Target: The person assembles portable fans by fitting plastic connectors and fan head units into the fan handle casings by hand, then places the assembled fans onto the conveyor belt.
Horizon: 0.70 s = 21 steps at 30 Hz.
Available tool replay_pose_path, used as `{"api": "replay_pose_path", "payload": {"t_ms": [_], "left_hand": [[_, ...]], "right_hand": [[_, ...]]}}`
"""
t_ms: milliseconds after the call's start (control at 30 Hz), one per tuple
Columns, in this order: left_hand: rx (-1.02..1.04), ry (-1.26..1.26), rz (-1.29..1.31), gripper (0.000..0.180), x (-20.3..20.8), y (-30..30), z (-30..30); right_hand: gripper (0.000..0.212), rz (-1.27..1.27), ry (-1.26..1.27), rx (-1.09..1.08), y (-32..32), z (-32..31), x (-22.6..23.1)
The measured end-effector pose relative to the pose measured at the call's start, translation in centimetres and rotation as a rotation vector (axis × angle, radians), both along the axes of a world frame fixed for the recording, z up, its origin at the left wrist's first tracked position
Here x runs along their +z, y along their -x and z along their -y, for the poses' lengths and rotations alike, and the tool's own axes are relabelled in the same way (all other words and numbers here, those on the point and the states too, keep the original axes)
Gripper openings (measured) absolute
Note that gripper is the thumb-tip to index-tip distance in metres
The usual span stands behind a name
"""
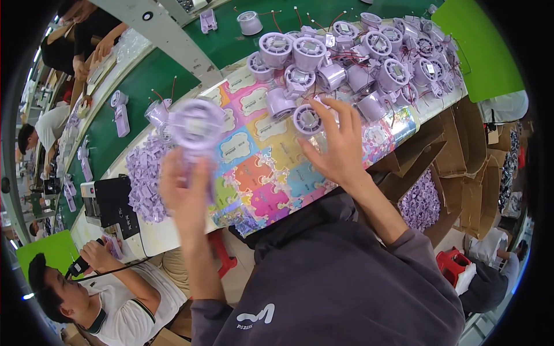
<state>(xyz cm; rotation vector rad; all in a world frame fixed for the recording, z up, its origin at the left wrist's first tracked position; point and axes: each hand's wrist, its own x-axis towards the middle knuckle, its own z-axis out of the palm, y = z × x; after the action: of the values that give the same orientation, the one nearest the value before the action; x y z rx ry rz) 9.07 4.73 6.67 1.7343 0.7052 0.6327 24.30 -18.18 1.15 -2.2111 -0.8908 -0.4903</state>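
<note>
My left hand [187,193] is closed around the handle of a lilac handheld fan, whose round fan head [198,124] points up; both are blurred by motion. Over the colourful patterned sheet, my right hand [340,150] has its fingers apart. Its thumb and index finger are on either side of a lilac fan head [307,120] at the near edge of a heap. Whether they touch its rim I cannot tell. Behind it is the heap of lilac fan heads [392,75], several with thin red wires. The patterned sheet [252,104] covers the tabletop below both hands.
Small lilac parts [147,179] are piled left of the sheet, beside a black panel [115,202]. A green belt [135,138] carries fan bodies beyond a metal post [167,37]. Cardboard boxes [456,144] stand at right. A co-worker [115,294] sits at lower left holding a black tool.
</note>
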Motion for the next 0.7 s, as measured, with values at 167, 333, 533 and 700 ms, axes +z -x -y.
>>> {"api": "replay_pose_path", "payload": {"t_ms": [167,333,533,700], "left_hand": [[0.180,-0.133,0.114,0.036,0.7,-5.2,-14.0],[0.306,-0.137,0.016,0.048,-3.0,-11.1,-27.0],[0.209,-0.278,-0.328,0.037,-5.3,-17.5,-34.7],[0.073,-0.179,-0.291,0.034,-10.8,-22.8,-36.1]], "right_hand": [[0.066,-0.062,-0.025,-0.027,0.1,0.1,-5.0],[0.058,-0.104,-0.103,0.015,-0.1,0.1,-4.9],[0.059,-0.146,-0.101,0.017,-0.2,0.1,-4.8],[0.063,-0.158,-0.064,-0.037,-0.2,0.3,-5.2]]}}
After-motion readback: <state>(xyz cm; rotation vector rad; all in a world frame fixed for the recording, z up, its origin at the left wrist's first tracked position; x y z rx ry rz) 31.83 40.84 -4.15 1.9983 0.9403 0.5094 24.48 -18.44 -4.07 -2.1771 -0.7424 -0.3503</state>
